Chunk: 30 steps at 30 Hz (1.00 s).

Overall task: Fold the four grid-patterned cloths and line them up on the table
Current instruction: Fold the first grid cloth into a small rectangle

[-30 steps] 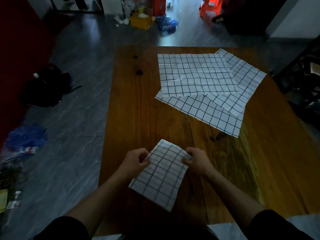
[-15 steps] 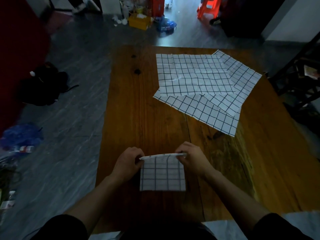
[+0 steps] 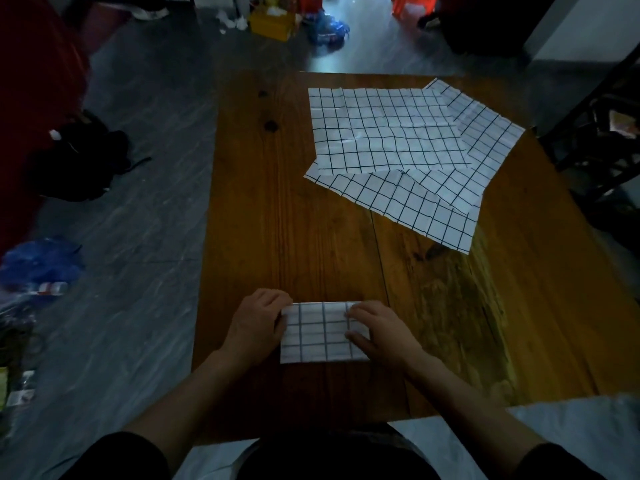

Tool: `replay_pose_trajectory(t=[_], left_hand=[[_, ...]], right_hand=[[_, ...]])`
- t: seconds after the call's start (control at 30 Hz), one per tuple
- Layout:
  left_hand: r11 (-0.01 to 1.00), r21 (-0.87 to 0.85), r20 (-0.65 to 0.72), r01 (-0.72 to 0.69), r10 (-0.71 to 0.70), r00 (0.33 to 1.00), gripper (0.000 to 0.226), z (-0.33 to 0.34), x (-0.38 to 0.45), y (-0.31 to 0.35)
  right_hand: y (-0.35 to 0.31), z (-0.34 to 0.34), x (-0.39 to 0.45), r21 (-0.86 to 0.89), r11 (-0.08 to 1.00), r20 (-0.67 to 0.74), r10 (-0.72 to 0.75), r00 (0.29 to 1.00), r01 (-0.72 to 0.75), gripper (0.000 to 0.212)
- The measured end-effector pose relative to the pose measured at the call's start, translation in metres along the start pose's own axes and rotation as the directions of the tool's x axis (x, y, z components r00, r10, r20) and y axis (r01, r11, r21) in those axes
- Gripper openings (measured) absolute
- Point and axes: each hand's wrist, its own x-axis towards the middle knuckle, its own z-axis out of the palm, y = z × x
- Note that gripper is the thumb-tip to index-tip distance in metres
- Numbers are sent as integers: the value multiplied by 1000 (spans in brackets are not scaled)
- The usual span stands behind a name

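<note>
Cloth, folded small, lay on the table, its ends pinched by the left hand and right hand; letting go carelessly might spring it open.

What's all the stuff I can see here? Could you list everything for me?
folded cloth: one, white with dark grid, near table edge, under both hands
unfolded cloths: three overlapping, white with dark grid, far right of table
table: one, brown wood, centre
black bag: one, floor at left
blue bag: one, floor at near left
yellow box: one, floor beyond table
left hand: on the folded cloth's left edge
right hand: on its right edge
</note>
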Motion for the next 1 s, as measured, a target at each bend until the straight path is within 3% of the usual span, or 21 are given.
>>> replay_pose_trajectory(t=[0.1,0.2,0.37,0.47,0.67,0.77,0.83,1.0], left_hand=[[974,201,32,-102,97,995,59,6,0,24],[959,229,172,-164,126,977,70,17,-3,43],[974,178,214,-138,99,972,62,21,-10,39],[976,170,205,-136,100,974,60,19,-17,20],[989,135,129,-52,34,991,54,7,-16,15],[986,164,80,9,-22,997,56,1,-3,21],[981,186,94,45,-63,994,63,-2,6,25],[952,290,195,99,-161,967,68,-8,24,30]], right_hand=[[-10,15,9,-120,993,12,18,1000,-16,63],[-20,33,15,-174,984,83,-17,996,31,73],[-9,51,17,-226,972,149,-23,989,57,67],[7,53,11,-237,971,134,12,991,20,80],[26,36,-4,-199,978,100,76,992,-55,72],[21,33,-1,-162,985,-50,49,998,-57,58],[13,28,7,-145,984,-126,80,989,-99,55],[3,18,26,-188,968,-98,151,984,-167,61]])
